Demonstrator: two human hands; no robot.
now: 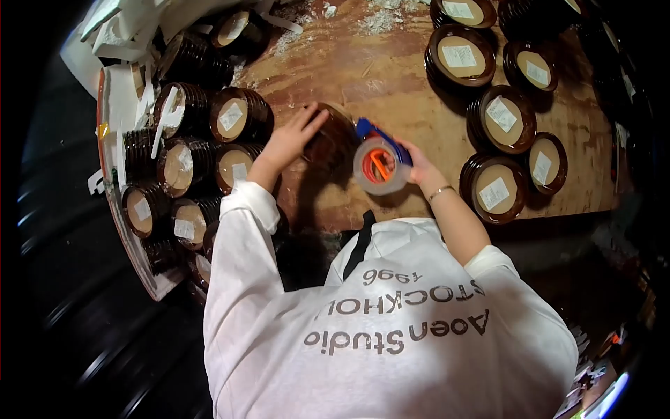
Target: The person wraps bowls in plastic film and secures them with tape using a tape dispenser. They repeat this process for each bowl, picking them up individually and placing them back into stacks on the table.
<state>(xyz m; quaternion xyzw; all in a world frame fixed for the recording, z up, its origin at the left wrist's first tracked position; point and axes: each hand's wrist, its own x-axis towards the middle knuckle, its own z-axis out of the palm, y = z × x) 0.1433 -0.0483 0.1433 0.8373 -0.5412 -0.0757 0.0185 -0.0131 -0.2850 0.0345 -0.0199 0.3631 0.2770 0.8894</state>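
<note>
L hand flat, fingers out, on lidded tub; R hand clamps tape gun. Stacks both sides, table bare btwn.

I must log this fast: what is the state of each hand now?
Left hand: open, fingers flat on the brown container.
Right hand: closed, holding the tape dispenser.

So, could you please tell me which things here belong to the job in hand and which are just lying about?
In hand: tape dispenser in the right hand; brown tub stack under the left hand.
Lying about: labelled tubs on the right; tub stacks on the left; white scraps.
</note>
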